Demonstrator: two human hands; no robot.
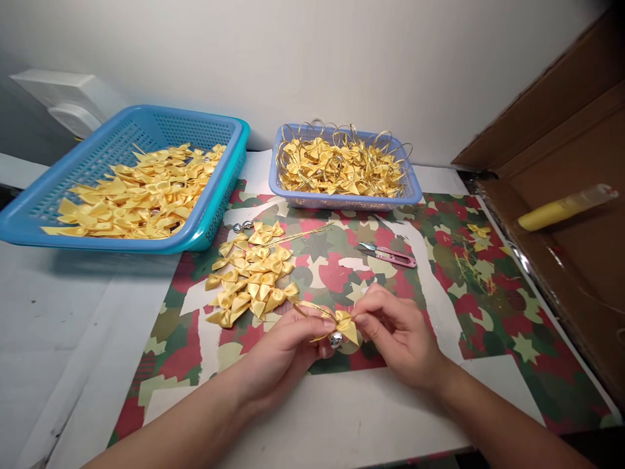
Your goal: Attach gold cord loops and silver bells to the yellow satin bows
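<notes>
My left hand (pixel 297 335) pinches a yellow satin bow (pixel 347 327) between thumb and fingers. A silver jingle bell (pixel 336 339) hangs at the middle of this bow, and a gold cord (pixel 312 306) loops out from it over my left fingers. At the bow's right side, my right hand (pixel 398 329) is closed, thumb and index finger pinching what looks like the cord's thin end. Loose yellow bows (pixel 256 280) lie in a group just beyond my left hand. Close by them are two silver bells (pixel 243 227) and several straight gold cords (pixel 297 236).
Pink-handled thread snips (pixel 388 254) lie beyond my right hand. A blue basket (pixel 122 244) of bows stands at the left, a smaller periwinkle basket (pixel 342 200) of looped bows at the back. Thread scraps (pixel 473 270) lie at right, near a cardboard wall (pixel 561 143) with a yellow tube (pixel 561 210).
</notes>
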